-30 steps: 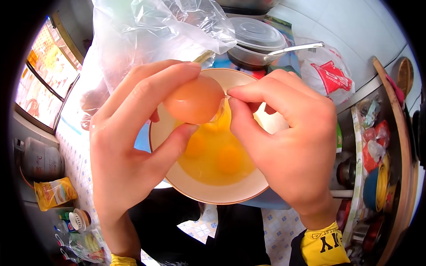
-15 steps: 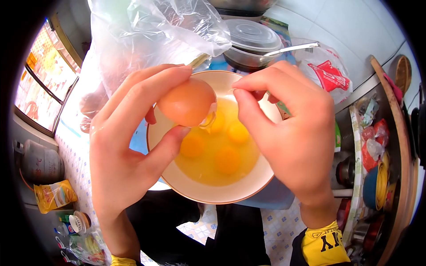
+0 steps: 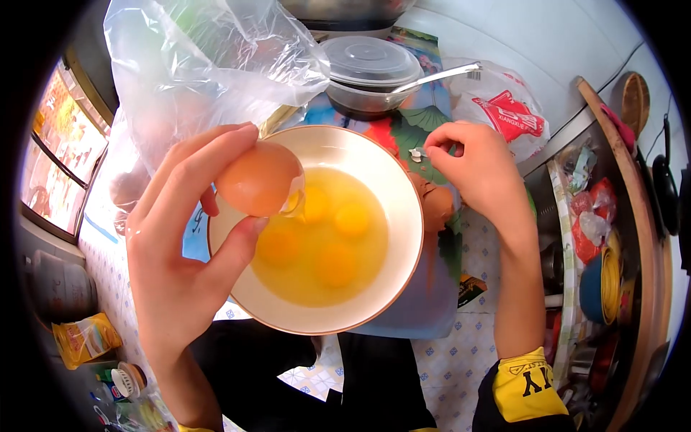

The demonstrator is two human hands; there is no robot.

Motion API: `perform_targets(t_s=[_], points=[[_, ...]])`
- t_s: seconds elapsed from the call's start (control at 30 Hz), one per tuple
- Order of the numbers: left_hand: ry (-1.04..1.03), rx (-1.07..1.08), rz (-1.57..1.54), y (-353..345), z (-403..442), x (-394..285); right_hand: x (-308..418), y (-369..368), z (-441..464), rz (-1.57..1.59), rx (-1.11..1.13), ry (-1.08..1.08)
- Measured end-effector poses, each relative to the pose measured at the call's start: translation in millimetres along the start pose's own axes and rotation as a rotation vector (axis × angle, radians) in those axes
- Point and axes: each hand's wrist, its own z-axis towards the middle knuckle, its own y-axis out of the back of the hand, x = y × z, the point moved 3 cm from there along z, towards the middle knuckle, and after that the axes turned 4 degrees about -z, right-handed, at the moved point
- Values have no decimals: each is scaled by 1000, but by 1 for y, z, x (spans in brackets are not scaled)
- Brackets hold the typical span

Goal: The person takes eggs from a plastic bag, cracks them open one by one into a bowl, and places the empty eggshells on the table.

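Observation:
My left hand [image 3: 173, 230] is closed around a brown egg [image 3: 258, 178] with a broken end, where some clear white shows at the jagged edge. The egg is tilted over the left side of a cream bowl [image 3: 404, 248] with a brown rim. Several whole yolks [image 3: 335, 263] lie in egg white in the bowl. To the right of the bowl, my right hand [image 3: 481, 173] pinches a small piece of eggshell [image 3: 417, 154] between thumb and forefinger. Below that hand, brown empty eggshells [image 3: 435, 205] lie against the bowl's right side.
The bowl stands on a patterned mat [image 3: 432, 302]. Behind it are a lidded container [image 3: 371, 61] with a metal utensil handle [image 3: 443, 75] across it, a clear plastic bag [image 3: 209, 79] and a red-and-white bag [image 3: 507, 115]. A crowded shelf [image 3: 568, 252] runs along the right.
My right hand has moved from above the bowl to its right, carrying the piece of eggshell. My left hand still holds the egg over the bowl. The view has shifted right.

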Motion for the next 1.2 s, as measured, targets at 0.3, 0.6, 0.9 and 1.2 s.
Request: perform_targets(t_s=[0.3,0.6,0.9,1.2], points=[[25,1,-32,2,1,-2,24,11,-5,47,-194,83],[-7,-26,-61,-3,5,-6,112,-2,-35,204,-204,503],[-25,-31,-26,-2,6,-6,117,-8,-34,100,-284,495],[-32,-43,-8,1,3,-3,131,-6,-39,114,-271,506]])
